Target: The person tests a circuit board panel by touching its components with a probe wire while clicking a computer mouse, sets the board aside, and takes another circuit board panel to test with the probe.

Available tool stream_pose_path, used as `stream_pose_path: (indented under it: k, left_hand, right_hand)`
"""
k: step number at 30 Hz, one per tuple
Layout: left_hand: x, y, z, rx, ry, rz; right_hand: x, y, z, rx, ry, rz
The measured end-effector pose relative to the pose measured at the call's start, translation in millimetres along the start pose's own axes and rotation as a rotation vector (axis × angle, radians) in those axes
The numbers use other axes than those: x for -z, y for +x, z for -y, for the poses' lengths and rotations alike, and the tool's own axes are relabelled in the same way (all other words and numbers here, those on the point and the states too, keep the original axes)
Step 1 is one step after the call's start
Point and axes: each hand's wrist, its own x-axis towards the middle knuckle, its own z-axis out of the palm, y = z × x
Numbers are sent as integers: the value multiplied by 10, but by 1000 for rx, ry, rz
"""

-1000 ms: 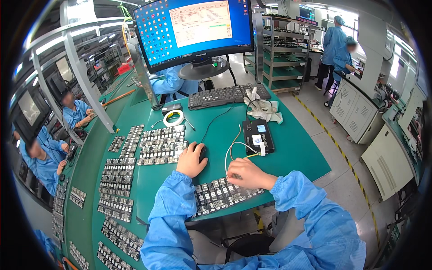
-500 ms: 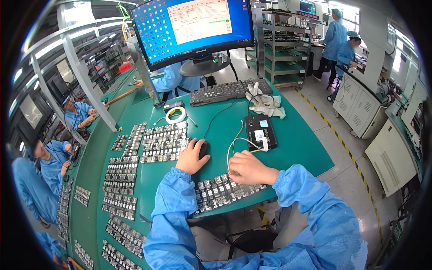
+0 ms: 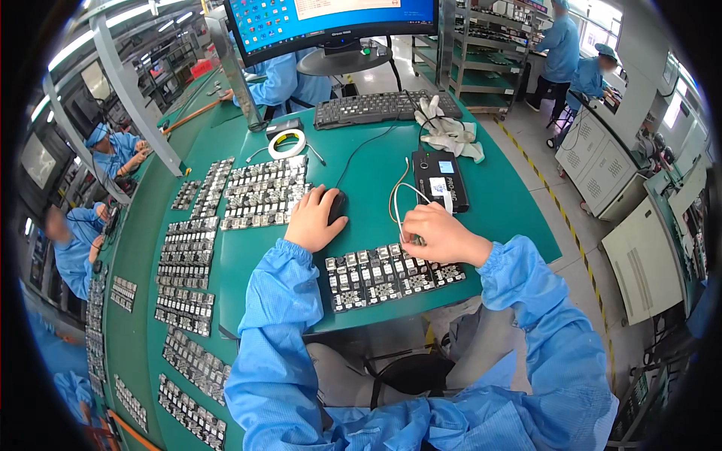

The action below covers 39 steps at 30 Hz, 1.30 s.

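At the near edge of the smooth green counter (image 3: pixel 519 244), a flat panel of black circuit boards with silvery-white components (image 3: pixel 382 278) lies just below the right hand (image 3: pixel 444 234), whose fingers are pinched nearly together on a thin white cable (image 3: pixel 398 204). At one o'clock from the panel sits a black rectangular box with a small lit screen (image 3: pixel 441 180). Toward eleven, the left hand (image 3: pixel 313 220) has its fingers loosely curled over a black computer mouse (image 3: pixel 339 209).

Smooth tabletop (image 3: pixel 519 233) — plastic mouse (image 3: pixel 338 206), matt plastic keyboard (image 3: pixel 368 111), rough cloth gloves (image 3: pixel 456 136) — metal rack (image 3: pixel 481 62), wrinkled cloth sleeves (image 3: pixel 278 316).
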Motion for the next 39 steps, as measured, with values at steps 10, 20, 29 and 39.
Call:
stream_pose_path:
  k: [10,20,29,39]
  left_hand:
    - [-138,35,-15,-20,-37,-86]
    - [-140,36,-26,-32,-29,-106]
    - [-113,94,-4,-43,-65,-104]
    - [-157,-9,-17,-71,-33,-136]
  right_hand:
    - [-359,317,174,-43,219,-55]
    - [-386,284,174,-115,247,-37]
    - [-359,313,180,-118,230,-7]
    - [-392,255,155,-42,192,22]
